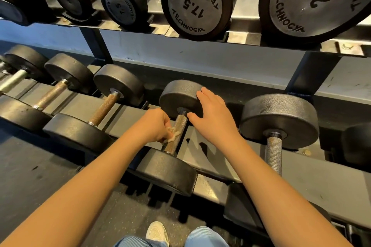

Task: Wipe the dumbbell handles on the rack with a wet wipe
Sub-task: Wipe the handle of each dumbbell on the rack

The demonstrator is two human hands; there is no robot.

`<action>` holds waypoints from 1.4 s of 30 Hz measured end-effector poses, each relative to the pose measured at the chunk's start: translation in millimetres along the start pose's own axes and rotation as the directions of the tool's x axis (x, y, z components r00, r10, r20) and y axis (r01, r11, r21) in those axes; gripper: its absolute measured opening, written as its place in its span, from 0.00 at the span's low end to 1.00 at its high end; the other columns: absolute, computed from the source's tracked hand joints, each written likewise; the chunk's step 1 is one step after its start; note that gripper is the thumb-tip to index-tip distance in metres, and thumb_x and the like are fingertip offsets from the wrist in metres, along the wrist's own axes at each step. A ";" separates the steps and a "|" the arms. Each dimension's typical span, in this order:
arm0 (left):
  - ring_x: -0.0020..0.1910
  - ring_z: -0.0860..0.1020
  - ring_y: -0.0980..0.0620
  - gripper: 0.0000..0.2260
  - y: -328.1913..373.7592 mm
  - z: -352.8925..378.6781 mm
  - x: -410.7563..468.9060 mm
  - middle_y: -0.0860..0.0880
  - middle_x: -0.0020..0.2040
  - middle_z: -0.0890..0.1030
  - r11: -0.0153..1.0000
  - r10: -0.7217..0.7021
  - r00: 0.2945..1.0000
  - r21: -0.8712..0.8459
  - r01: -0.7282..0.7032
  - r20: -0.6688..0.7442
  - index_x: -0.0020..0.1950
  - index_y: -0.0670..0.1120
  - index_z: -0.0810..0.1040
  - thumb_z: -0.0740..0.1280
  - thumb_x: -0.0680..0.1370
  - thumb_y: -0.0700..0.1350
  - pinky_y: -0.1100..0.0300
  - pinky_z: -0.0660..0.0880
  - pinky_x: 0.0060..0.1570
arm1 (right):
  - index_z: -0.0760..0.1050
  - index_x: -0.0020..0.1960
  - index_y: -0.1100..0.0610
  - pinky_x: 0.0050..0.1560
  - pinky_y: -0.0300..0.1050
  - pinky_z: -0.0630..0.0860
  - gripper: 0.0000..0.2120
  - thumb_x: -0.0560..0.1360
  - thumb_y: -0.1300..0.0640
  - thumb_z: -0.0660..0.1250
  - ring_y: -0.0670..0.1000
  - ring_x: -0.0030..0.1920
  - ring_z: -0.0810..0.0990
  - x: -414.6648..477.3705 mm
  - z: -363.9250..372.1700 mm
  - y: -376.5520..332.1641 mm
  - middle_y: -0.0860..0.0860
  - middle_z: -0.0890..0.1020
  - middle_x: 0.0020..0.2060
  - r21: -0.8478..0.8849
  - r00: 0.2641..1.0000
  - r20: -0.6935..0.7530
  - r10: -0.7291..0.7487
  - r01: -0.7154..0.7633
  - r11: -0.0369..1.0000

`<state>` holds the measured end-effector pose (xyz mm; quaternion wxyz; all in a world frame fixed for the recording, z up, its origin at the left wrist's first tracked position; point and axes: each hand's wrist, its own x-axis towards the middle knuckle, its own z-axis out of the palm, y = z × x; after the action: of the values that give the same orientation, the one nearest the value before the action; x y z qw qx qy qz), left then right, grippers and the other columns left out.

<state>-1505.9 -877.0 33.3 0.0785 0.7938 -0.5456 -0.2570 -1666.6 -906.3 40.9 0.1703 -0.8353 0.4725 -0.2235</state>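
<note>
On the lower shelf of the rack (210, 184) lies a black dumbbell (176, 96) with a knurled metal handle (178, 128). My left hand (154, 126) pinches a crumpled, soiled wet wipe (172, 134) and presses it against the left side of that handle, near its middle. My right hand (212, 114) rests on the dumbbell's far head, fingers straight over the rim and thumb against its inner face beside the handle's far end.
More dumbbells lie on the lower shelf: one with a grey handle (273, 154) to the right, several with brownish handles (104, 108) to the left. The upper shelf (241, 36) with 17.5 and 20 dumbbells overhangs just beyond. A shoe (157, 232) and blue trousers show below.
</note>
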 end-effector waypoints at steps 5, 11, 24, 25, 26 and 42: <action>0.47 0.80 0.50 0.04 11.1 5.0 11.0 0.46 0.44 0.81 0.988 0.008 0.974 -0.150 -0.043 -0.224 0.40 0.46 0.79 0.72 0.73 0.41 0.53 0.78 0.53 | 0.57 0.76 0.53 0.68 0.46 0.64 0.29 0.78 0.49 0.62 0.50 0.74 0.57 0.2 -1.0 -0.7 0.48 0.58 0.76 0.005 1.000 0.013 0.006 -0.007 1.000; 0.45 0.81 0.51 0.04 7.6 6.3 12.3 0.47 0.42 0.81 0.983 0.053 0.976 -0.164 -0.088 -0.210 0.39 0.46 0.79 0.72 0.74 0.42 0.55 0.78 0.51 | 0.59 0.74 0.53 0.63 0.43 0.66 0.28 0.78 0.49 0.63 0.50 0.71 0.60 -0.4 -0.2 0.8 0.48 0.61 0.74 0.028 1.000 -0.006 0.000 0.000 1.000; 0.34 0.76 0.61 0.04 -19.4 -3.5 -25.3 0.53 0.35 0.79 0.963 0.134 0.985 -0.221 -0.156 -0.109 0.40 0.47 0.82 0.72 0.73 0.46 0.69 0.68 0.33 | 0.79 0.56 0.52 0.43 0.34 0.73 0.09 0.78 0.53 0.64 0.44 0.46 0.78 -11.5 11.8 -7.7 0.47 0.81 0.47 0.233 0.990 0.141 0.026 -0.059 0.971; 0.33 0.76 0.63 0.04 -19.1 -2.0 -26.9 0.53 0.34 0.79 0.926 0.173 0.972 -0.310 -0.215 -0.157 0.40 0.48 0.82 0.72 0.74 0.46 0.71 0.68 0.32 | 0.77 0.59 0.52 0.47 0.36 0.74 0.12 0.77 0.53 0.66 0.44 0.48 0.78 -11.1 15.1 -8.8 0.47 0.81 0.49 0.308 0.978 0.205 0.039 -0.102 0.946; 0.33 0.76 0.64 0.03 -19.0 0.9 -27.3 0.53 0.34 0.80 0.892 0.202 0.961 -0.369 -0.261 -0.190 0.41 0.48 0.83 0.72 0.74 0.46 0.71 0.69 0.33 | 0.77 0.61 0.52 0.52 0.39 0.76 0.14 0.76 0.52 0.67 0.44 0.49 0.78 -10.0 18.7 -8.7 0.47 0.81 0.50 0.391 0.967 0.248 0.056 -0.153 0.908; 0.65 0.59 0.67 0.20 -20.3 10.8 0.5 0.53 0.75 0.61 0.836 0.280 0.864 -0.336 -0.434 -0.417 0.75 0.47 0.63 0.58 0.82 0.44 0.86 0.56 0.49 | 0.81 0.56 0.55 0.48 0.39 0.72 0.11 0.80 0.55 0.61 0.50 0.49 0.78 17.0 48.3 -6.5 0.52 0.79 0.49 0.000 0.999 -0.002 -0.045 0.045 0.999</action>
<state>-1494.3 -867.8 15.7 0.3902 0.6728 -0.5950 -0.2024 -1628.5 -914.2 7.0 0.1648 -0.8455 0.4537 -0.2283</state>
